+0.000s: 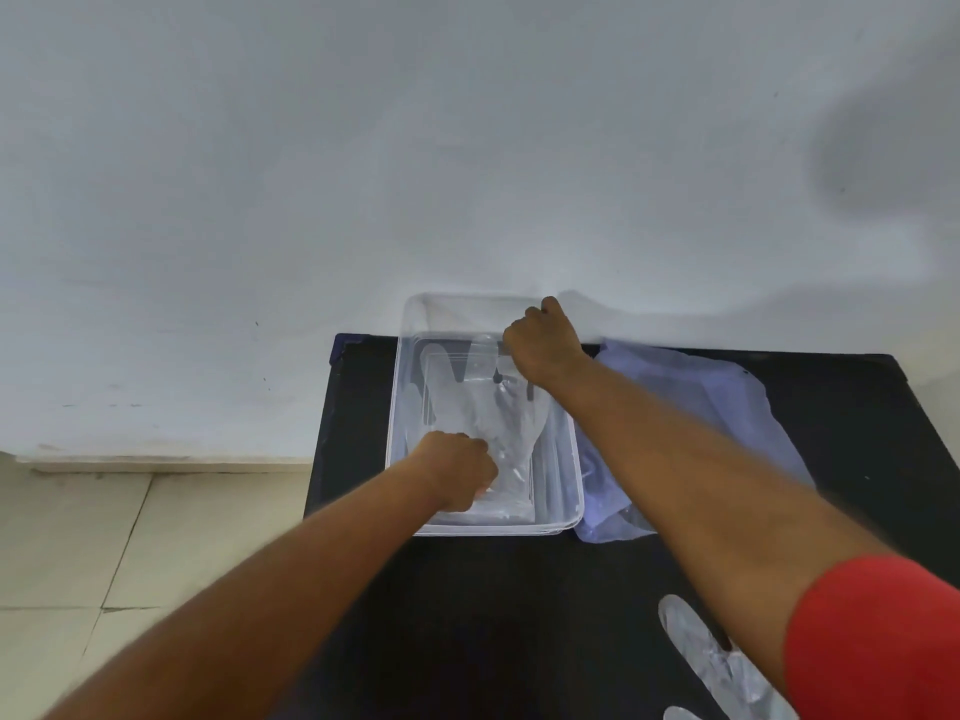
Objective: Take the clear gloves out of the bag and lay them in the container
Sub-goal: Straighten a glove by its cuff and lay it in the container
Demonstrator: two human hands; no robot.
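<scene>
Overhead, a pale wall [363,148] fills the upper part of the view, with tiled floor [67,537] at the lower left. Against the wall stands a black desk [509,605], which carries everything else.

Largest on it is the thin bluish bag [727,407], lying crumpled and flat toward the desk's far right, its near corner touching the right side of the container. Next comes the clear container [410,356], a rectangular tub at the desk's far left corner, its far rim reaching past the desk's back edge toward the wall. Inside it lies a clear glove [467,387], spread along the tub's floor with its fingers pointing to the far end.

Both bare arms reach into the tub. The right hand [545,340] is curled closed at the far right corner of the tub, over the glove's fingertips; what it pinches cannot be told. The left hand [460,470] is a closed fist near the tub's near end, pressing on the cuff of the glove.

Another clear glove [711,662] lies loose at the desk's near right corner, partly hidden by the red sleeve [872,641].
</scene>
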